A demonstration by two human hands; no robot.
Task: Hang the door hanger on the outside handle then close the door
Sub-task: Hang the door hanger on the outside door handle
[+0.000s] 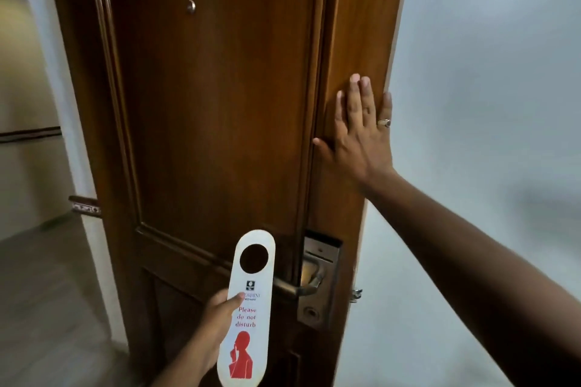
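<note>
- The left hand (220,320) grips the white "Please do not disturb" door hanger (246,308) at mid-length, thumb on its printed face, round hole uppermost.
- The right hand (361,132) lies open, fingers spread, flat against the wooden door (213,119) near its edge, a ring (384,122) on one finger.
- The lever handle (292,287) pokes out just right of the hanger, below the right hand, on a metal lock plate (320,280).

Ring (384,122) on right grip (361,132)
</note>
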